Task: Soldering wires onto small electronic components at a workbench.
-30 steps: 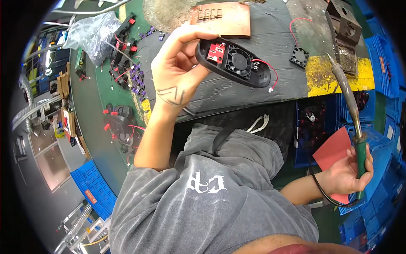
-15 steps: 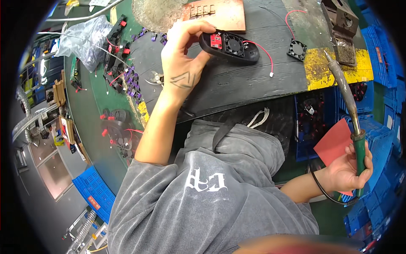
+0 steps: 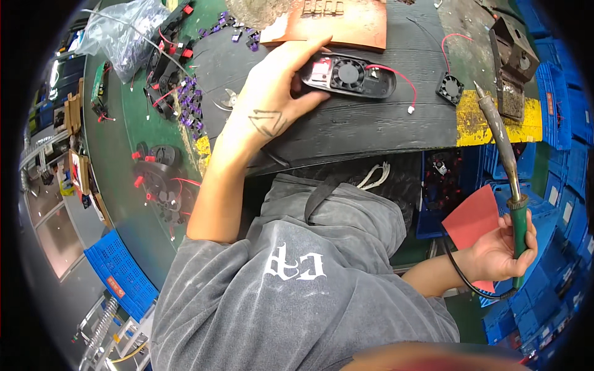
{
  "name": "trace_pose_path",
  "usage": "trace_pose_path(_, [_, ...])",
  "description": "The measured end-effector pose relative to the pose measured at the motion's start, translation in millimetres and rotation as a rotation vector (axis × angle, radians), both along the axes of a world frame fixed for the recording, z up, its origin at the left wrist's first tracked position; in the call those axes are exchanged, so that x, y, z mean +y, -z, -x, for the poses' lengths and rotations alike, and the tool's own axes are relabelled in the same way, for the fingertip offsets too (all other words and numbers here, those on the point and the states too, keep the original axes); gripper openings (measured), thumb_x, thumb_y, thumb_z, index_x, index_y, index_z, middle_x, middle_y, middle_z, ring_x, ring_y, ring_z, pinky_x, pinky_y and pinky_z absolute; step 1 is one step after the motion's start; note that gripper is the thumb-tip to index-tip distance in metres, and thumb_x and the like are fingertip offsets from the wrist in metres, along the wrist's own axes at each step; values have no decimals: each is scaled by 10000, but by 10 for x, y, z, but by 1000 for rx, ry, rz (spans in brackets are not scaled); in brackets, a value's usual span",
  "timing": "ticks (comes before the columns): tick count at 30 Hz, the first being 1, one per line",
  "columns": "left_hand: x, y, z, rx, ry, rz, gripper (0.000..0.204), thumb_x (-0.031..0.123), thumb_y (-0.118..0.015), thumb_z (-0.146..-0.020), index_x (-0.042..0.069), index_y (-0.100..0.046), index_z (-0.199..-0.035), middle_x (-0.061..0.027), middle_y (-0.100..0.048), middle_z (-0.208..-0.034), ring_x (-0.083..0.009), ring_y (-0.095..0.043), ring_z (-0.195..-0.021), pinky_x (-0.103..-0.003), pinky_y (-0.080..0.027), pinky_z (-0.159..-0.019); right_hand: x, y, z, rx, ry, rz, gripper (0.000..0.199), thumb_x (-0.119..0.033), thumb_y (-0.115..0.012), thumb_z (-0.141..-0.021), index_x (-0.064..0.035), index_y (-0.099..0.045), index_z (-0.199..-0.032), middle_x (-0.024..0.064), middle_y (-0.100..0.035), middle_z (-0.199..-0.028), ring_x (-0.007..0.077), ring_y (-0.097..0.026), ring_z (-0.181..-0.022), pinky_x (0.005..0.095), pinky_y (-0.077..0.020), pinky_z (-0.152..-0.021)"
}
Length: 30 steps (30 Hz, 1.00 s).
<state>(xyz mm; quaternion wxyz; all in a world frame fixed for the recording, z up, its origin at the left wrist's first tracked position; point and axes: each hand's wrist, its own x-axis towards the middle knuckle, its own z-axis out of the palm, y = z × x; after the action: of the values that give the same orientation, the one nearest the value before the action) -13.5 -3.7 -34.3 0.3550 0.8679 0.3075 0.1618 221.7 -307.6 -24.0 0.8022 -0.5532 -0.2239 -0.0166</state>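
Now left hand [image 3: 272, 105] grips one fan housing [image 3: 349, 75]; right hand [image 3: 498, 250] one soldering iron [image 3: 504, 167].

The oval housing [image 3: 348, 77] is black with a red patch at its left end and a red wire trailing right; the soldering iron [image 3: 518, 216] has a green handle; the mat [image 3: 346, 123] is black, its right edge marked yellow; the crates [image 3: 117, 278] are blue.

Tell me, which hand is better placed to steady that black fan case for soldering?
Left. The left hand already rests on the fan case on the mat, while the right hand holds the soldering iron off to the side.
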Motion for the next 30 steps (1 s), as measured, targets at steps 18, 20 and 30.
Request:
trace_pose_path(18, [-715,-16,-8,64,-330,313,240,230,-652,-850,-4,-669,-900,-131,-631,-637,-251,-630,-590,-329,-483,-580,9,-61,44,-3,61,43,421,-318,-387,-939,3,-655,-892,237,-663,-969,286,-636,-661,304,-523,-555])
trace_pose_path(20, [-655,-50,-60,87,-350,344,285,244,-651,-849,-31,-661,-924,-128,-625,-607,-258,-631,-587,-329,-484,-588,5,-73,45,-10,69,57,426,-322,-386,-937,4,-657,-895,234,-664,-964,283,-635,-661,304,-517,-555])
trace_pose_path(30, [-542,176,-329,-48,-339,163,334,244,-661,-832,-59,-608,-962,-120,-646,-627,-277,-645,-617,-347,-502,-650,-96,-39,76,-42,184,134,370,-345,-399,-913,-45,-617,-904,221,-643,-967,286,-624,-610,321,-507,-492])
